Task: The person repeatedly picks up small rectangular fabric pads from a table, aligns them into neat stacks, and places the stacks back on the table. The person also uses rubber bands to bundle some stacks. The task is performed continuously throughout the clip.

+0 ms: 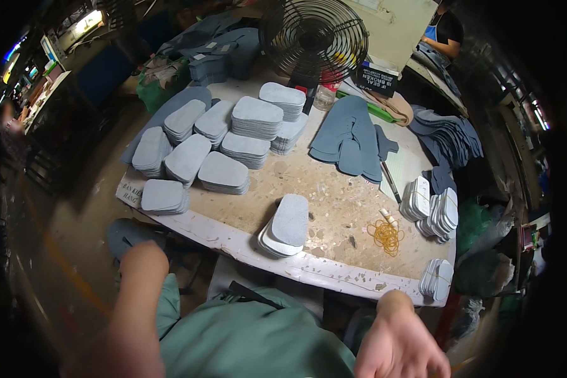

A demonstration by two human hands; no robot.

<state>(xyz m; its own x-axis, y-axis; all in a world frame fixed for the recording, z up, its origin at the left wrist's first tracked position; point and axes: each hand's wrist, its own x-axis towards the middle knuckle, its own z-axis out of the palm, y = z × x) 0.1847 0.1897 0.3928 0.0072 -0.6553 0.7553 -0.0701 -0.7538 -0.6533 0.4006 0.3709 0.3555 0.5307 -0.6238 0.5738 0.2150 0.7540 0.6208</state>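
Both my bare forearms are raised close to the view. My left hand (101,360) is a dark blur at the lower edge, and its fingers cannot be made out. At the lower right my right hand (402,349) shows its palm with the fingers apart, holding nothing; the fingertips are partly cut off. Ahead, near the table's front edge, a leaning stack of rounded grey pieces (290,219) has whiter ones beneath. Nearest my right arm is a small banded stack of pale pieces (436,279) at the table corner. Neither hand touches the table.
Several grey stacks (223,171) crowd the table's left. Larger blue-grey cut pieces (346,135) lie at the back right, beside a pen (390,181). Yellow rubber bands (385,237) lie near banded stacks (416,198). A black caged fan (314,41) stands behind. A co-worker (446,38) is at far right.
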